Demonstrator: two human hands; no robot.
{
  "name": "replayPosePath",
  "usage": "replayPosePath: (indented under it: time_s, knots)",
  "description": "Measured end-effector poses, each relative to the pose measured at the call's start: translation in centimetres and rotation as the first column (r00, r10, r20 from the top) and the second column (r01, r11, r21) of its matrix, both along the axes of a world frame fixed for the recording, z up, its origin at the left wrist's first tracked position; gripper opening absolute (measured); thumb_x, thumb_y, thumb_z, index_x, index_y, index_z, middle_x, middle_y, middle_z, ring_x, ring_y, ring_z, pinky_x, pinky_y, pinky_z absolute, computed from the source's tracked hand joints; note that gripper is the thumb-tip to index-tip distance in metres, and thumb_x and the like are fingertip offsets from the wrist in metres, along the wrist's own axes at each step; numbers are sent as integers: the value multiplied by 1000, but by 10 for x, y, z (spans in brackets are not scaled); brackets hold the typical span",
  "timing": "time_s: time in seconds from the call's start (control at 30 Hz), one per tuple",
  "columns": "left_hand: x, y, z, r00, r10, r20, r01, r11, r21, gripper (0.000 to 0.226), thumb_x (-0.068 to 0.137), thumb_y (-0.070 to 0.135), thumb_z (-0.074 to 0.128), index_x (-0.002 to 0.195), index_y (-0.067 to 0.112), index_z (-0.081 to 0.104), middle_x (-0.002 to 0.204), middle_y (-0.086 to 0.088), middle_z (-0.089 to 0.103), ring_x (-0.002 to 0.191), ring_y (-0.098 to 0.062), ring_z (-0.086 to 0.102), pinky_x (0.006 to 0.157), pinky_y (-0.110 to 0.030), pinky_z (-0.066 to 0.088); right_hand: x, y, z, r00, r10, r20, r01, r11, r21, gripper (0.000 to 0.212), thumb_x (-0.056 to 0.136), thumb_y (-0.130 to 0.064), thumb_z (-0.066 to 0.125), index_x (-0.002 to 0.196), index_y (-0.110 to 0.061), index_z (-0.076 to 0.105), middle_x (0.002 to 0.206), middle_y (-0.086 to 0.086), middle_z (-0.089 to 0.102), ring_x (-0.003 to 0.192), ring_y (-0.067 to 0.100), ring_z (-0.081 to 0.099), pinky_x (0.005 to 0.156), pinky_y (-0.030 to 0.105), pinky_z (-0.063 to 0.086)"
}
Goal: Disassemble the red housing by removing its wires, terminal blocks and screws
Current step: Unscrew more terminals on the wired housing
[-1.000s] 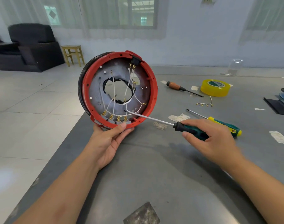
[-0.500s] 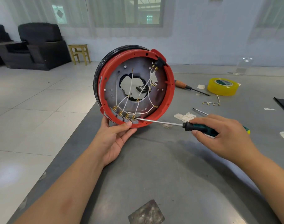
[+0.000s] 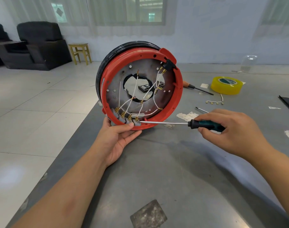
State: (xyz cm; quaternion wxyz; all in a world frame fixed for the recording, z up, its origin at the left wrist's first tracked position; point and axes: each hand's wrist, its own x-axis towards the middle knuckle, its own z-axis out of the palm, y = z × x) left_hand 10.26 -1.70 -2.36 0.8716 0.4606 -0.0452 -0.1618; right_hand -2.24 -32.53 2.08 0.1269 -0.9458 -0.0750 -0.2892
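The round red housing stands on edge at the grey table's left side, its open face toward me. White wires with brass lugs cross its metal plate down to grey terminal blocks at the bottom rim. My left hand grips that bottom rim from below, thumb on the blocks. My right hand holds a green-and-black screwdriver level, its tip at the rightmost block.
On the table to the right lie a yellow tape roll, an orange-handled screwdriver, a removed wire with lugs, a second screwdriver tip and paper scraps. The table's left edge drops to tiled floor. A dark case shows through the housing's hole.
The housing has turned so the terminal blocks face right, and the screwdriver tip has dropped from the wires to the rightmost terminal block. The view has shifted left.
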Motion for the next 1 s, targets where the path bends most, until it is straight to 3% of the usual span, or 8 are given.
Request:
replayPosePath:
  time_s: [0.23,0.4,0.67,1.0]
  knots:
    - [0,-1,-1,999,43,10,-43,999,23,69,87,-22,62,141,18,46,119,-21,76,107,-42,76,87,-50,64,-3,7,7,994,-10,106,26,987,-156,28,86,-33,65,112,-33,77,94,-9,72,85,21,67,56,27,50]
    - [0,-3,-2,996,85,0,-84,996,32,69,87,-23,62,140,17,45,115,-21,77,104,-42,76,83,-48,65,-2,11,5,989,0,149,31,978,-208,29,87,-34,61,111,-31,77,96,-8,73,88,22,69,56,30,53]
    - [3,-3,-3,994,109,-20,-109,994,25,66,85,-23,64,132,20,47,114,-21,77,101,-41,77,78,-44,66,1,10,-16,974,1,227,49,975,-217,21,94,-27,67,113,-23,77,98,-2,73,85,27,70,60,31,53]
    - [4,-2,-2,986,156,-59,-161,983,-89,62,90,-20,60,143,9,43,114,-28,75,104,-43,76,86,-51,64,-1,26,-34,953,16,302,54,974,-220,24,94,-34,67,113,-22,75,102,-2,73,83,26,68,57,38,53]
